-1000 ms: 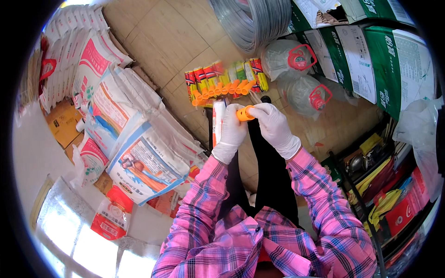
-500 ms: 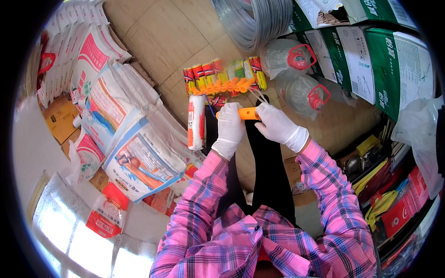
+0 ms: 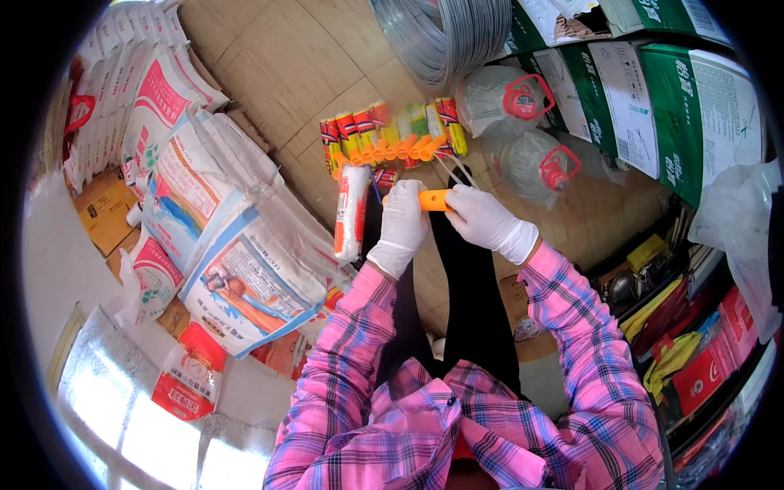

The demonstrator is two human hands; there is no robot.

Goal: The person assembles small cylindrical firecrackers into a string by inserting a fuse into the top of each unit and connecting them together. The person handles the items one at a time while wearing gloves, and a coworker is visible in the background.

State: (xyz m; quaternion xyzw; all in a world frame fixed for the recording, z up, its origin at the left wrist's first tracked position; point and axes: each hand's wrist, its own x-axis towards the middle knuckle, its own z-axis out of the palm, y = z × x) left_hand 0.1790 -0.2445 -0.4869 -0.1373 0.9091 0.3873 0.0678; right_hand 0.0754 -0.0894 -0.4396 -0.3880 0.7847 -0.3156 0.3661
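Note:
Both my hands wear white gloves and are held above my black-trousered legs. My left hand [image 3: 402, 219] is closed around the left part of an orange handle [image 3: 434, 200], which looks like that of a paint roller. My right hand [image 3: 488, 220] grips the handle's other end, fingers bent over it. Left of my left hand is a white roller sleeve [image 3: 351, 211] in a red-printed clear wrapper. A thin blue-purple rod runs from near its top toward my left hand. Beyond my hands lies a row of rollers in yellow and red wrapping [image 3: 347, 135], with orange handle ends [image 3: 400, 149] toward me.
Stacked printed sacks [image 3: 253, 278] fill the left side. At the back is a coil of grey wire [image 3: 449, 41]. Big clear bottles with red handles [image 3: 527, 167] stand right of the row, beside green and white cartons [image 3: 670, 122]. A shelf with red packets [image 3: 702, 376] is at the right.
The white roller sleeve has tilted, its top leaning right, and shifted slightly right. My hands keep their hold on the orange handle and have hardly moved.

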